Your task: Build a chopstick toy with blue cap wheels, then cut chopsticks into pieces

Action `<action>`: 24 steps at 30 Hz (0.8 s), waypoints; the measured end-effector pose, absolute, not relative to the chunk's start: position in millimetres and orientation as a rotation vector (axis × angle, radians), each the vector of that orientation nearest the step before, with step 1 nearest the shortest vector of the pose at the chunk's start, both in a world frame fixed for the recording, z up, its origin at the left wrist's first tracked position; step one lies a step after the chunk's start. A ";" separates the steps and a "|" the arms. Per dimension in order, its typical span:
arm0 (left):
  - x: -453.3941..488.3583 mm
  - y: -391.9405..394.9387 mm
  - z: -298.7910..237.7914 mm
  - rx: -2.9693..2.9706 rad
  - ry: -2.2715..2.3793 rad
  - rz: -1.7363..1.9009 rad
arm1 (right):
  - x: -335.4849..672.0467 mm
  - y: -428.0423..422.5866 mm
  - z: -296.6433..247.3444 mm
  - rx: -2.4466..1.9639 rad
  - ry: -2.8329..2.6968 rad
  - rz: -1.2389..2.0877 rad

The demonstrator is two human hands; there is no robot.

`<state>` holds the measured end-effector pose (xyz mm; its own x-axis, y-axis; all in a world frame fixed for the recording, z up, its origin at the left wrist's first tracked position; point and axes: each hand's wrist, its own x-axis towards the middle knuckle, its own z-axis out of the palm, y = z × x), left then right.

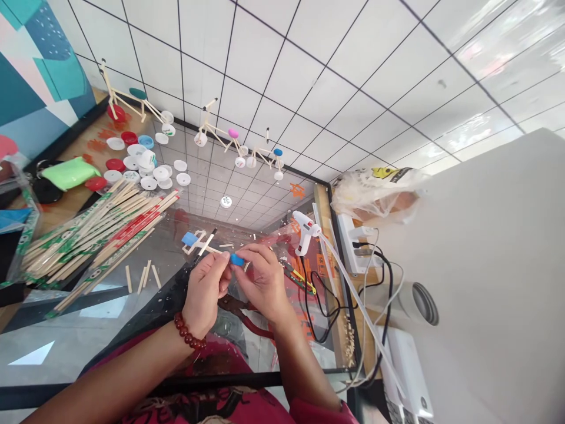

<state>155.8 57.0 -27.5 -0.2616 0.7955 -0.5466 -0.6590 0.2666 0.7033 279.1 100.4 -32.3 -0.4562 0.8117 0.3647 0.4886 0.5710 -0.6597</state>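
My left hand (206, 290) and my right hand (263, 281) meet above the glass table (132, 306), both pinched on a small model of thin wooden sticks (206, 242). A blue bottle cap (237, 259) sits between my fingertips at the model's near end. Another blue cap (189, 238) is fixed at its far end. A bead bracelet circles my left wrist. Red-handled pliers (247, 315) lie on the glass just under my hands.
A white glue gun (304, 229) stands to the right, its cord running to a power strip (357, 247). Wrapped chopsticks (88, 229) are heaped at left, loose bottle caps (145, 168) behind them. Finished stick models (220, 138) line the back wall. A plastic bag (375, 188) lies at right.
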 end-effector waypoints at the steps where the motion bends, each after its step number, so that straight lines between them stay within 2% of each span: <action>1: 155.0 56.6 -28.7 0.155 1.192 1.392 | 279.0 100.3 -32.3 -1.036 -2.135 0.617; 10: 154.4 58.2 -32.3 0.186 1.203 1.376 | 279.6 101.7 -32.6 -1.028 -2.164 0.567; 24: 150.6 60.4 -30.3 0.182 1.190 1.362 | 281.6 102.9 -36.8 -1.055 -2.060 0.694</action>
<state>150.6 60.4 -30.3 -0.2316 0.8080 -0.5417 -0.6451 0.2893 0.7072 281.6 102.9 -36.8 -0.4148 0.8415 0.3462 0.4604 0.5222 -0.7178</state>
